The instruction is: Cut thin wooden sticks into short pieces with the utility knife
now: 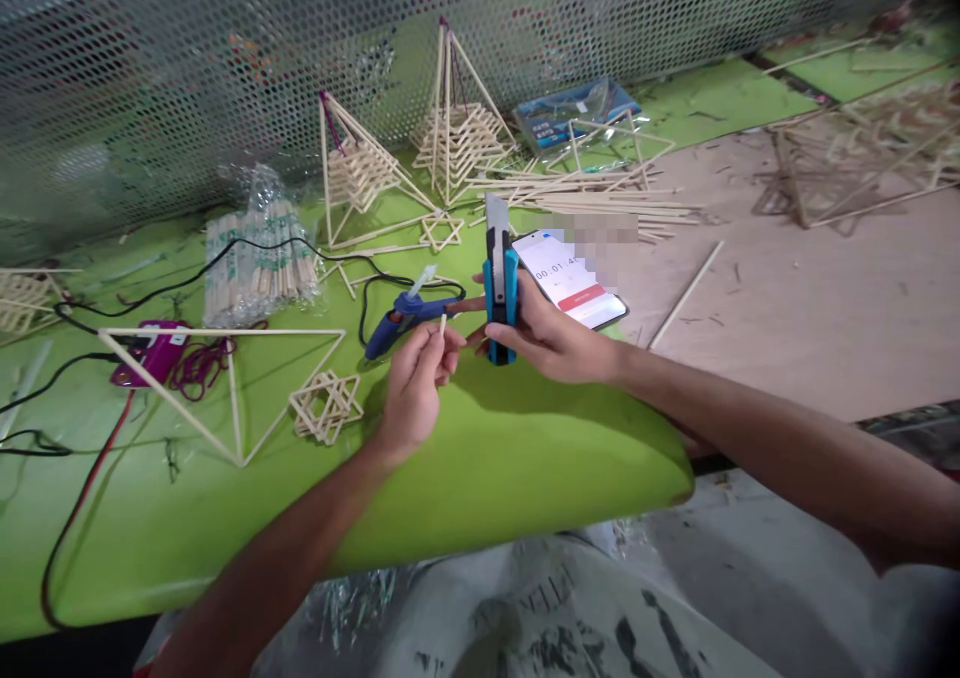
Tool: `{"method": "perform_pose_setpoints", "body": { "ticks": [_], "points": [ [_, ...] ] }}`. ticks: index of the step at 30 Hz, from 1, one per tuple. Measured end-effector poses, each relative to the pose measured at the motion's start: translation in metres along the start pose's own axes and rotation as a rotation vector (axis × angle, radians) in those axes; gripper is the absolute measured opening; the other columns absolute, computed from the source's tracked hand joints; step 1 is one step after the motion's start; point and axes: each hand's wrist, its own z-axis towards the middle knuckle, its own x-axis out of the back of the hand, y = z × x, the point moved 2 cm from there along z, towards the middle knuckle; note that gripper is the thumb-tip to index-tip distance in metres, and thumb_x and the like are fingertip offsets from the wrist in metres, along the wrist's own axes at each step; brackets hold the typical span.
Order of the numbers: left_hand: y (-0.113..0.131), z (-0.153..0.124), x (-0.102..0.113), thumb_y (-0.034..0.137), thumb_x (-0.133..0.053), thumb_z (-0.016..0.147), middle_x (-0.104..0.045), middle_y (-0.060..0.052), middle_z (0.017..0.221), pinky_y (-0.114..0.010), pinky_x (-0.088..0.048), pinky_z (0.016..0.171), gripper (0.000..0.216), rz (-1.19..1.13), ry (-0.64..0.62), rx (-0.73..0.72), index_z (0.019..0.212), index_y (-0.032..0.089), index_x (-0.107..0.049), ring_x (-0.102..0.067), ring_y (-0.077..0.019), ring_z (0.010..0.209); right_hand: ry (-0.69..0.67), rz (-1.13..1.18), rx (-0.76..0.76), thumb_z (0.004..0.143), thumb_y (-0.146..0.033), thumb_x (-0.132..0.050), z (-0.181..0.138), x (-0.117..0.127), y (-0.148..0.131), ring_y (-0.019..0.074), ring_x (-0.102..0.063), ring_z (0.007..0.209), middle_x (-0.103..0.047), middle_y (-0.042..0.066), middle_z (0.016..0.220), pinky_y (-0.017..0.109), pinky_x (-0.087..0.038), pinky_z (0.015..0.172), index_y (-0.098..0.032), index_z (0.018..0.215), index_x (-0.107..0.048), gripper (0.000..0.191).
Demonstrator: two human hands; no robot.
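My left hand (416, 378) pinches a short thin wooden stick (442, 324) between thumb and fingers, held upright. My right hand (551, 338) is wrapped round a blue and black utility knife (500, 283) with its blade pointing up, right beside the stick. A blue glue gun (409, 316) lies on the green table (495, 458) just behind my left hand. A phone (570, 278) with a lit timer screen lies behind my right hand.
Two stick pyramids (457, 123) stand at the back. A flat stick triangle (232, 383) and a small star-shaped stick piece (326, 406) lie at left. A bag of sticks (259, 258), black cables, a magenta device (154, 350) and loose sticks (600, 198) lie around. A mesh wall stands behind.
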Motion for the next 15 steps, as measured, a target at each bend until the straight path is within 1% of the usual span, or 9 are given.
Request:
{"method": "perform_pose_setpoints", "body": {
  "ticks": [1, 3, 5, 6, 8, 10, 11, 13, 15],
  "points": [
    [0.0, 0.0, 0.0, 0.038, -0.048, 0.095, -0.045, 0.003, 0.065, -0.021, -0.025, 0.049, 0.025, 0.001, 0.003, -0.003, 0.088, 0.018, -0.06, -0.036, -0.0073, 0.053, 0.025, -0.078, 0.014, 0.097, -0.034, -0.047, 0.0, 0.002, -0.001, 0.0161, -0.063, 0.087, -0.057, 0.013, 0.124, 0.035, -0.056, 0.077, -0.023, 0.136, -0.029, 0.044],
    [0.0, 0.0, 0.0, 0.038, -0.048, 0.095, -0.045, 0.003, 0.065, -0.021, -0.025, 0.049, 0.024, -0.005, 0.011, -0.006, 0.089, 0.018, -0.06, -0.036, -0.0073, 0.054, 0.05, -0.251, 0.044, 0.097, -0.034, -0.048, 0.0, 0.005, -0.004, 0.015, -0.062, 0.077, -0.063, 0.009, 0.105, 0.03, -0.053, 0.068, -0.02, 0.127, -0.04, 0.034],
    [0.001, 0.0, 0.001, 0.038, -0.049, 0.094, -0.046, 0.003, 0.065, -0.02, -0.025, 0.048, 0.023, -0.01, 0.024, -0.007, 0.088, 0.018, -0.059, -0.037, -0.0075, 0.054, 0.085, -0.418, 0.096, 0.096, -0.034, -0.049, 0.0, 0.006, -0.006, 0.0121, -0.057, 0.066, -0.062, 0.003, 0.085, 0.025, -0.047, 0.058, -0.018, 0.112, -0.05, 0.023],
    [0.002, 0.0, 0.001, 0.038, -0.05, 0.094, -0.046, 0.003, 0.064, -0.02, -0.025, 0.048, 0.022, -0.012, 0.032, -0.009, 0.088, 0.018, -0.059, -0.038, -0.0077, 0.054, 0.114, -0.481, 0.128, 0.096, -0.034, -0.049, -0.001, 0.007, -0.007, 0.0105, -0.054, 0.061, -0.06, 0.001, 0.078, 0.023, -0.043, 0.054, -0.017, 0.107, -0.052, 0.02],
    [0.003, 0.0, 0.002, 0.039, -0.051, 0.093, -0.045, 0.003, 0.063, -0.02, -0.025, 0.047, 0.022, -0.017, 0.045, -0.015, 0.087, 0.018, -0.058, -0.038, -0.0079, 0.054, 0.187, -0.565, 0.182, 0.096, -0.035, -0.05, -0.002, 0.008, -0.008, 0.0081, -0.049, 0.053, -0.057, -0.002, 0.069, 0.022, -0.036, 0.048, -0.016, 0.1, -0.053, 0.019],
    [0.004, 0.0, 0.003, 0.04, -0.052, 0.093, -0.044, 0.003, 0.062, -0.02, -0.025, 0.047, 0.023, -0.025, 0.052, -0.02, 0.087, 0.018, -0.058, -0.037, -0.0078, 0.053, 0.255, -0.612, 0.207, 0.095, -0.038, -0.054, -0.004, 0.011, -0.007, 0.0069, -0.044, 0.048, -0.053, -0.004, 0.062, 0.022, -0.033, 0.046, -0.016, 0.097, -0.055, 0.023],
    [0.004, 0.0, 0.004, 0.04, -0.052, 0.093, -0.044, 0.004, 0.062, -0.02, -0.025, 0.047, 0.023, -0.028, 0.052, -0.022, 0.087, 0.018, -0.058, -0.037, -0.0077, 0.052, 0.282, -0.628, 0.216, 0.094, -0.041, -0.056, -0.005, 0.012, -0.007, 0.0065, -0.042, 0.046, -0.052, -0.005, 0.06, 0.022, -0.032, 0.045, -0.016, 0.097, -0.057, 0.025],
    [0.005, 0.0, 0.005, 0.041, -0.052, 0.093, -0.044, 0.003, 0.062, -0.02, -0.024, 0.047, 0.024, -0.023, 0.051, -0.039, 0.088, 0.018, -0.059, -0.037, -0.0077, 0.052, 0.301, -0.657, 0.235, 0.09, -0.045, -0.061, -0.005, 0.014, -0.008, 0.0067, -0.043, 0.047, -0.057, -0.005, 0.062, 0.022, -0.034, 0.046, -0.015, 0.103, -0.06, 0.032],
    [0.006, 0.0, 0.006, 0.042, -0.051, 0.094, -0.044, 0.003, 0.062, -0.02, -0.024, 0.046, 0.025, -0.015, 0.046, -0.067, 0.089, 0.019, -0.059, -0.037, -0.0078, 0.052, 0.277, -0.692, 0.255, 0.089, -0.045, -0.062, -0.005, 0.016, -0.009, 0.0083, -0.051, 0.054, -0.065, 0.0, 0.077, 0.022, -0.039, 0.052, -0.017, 0.116, -0.059, 0.039]
  ]
}}
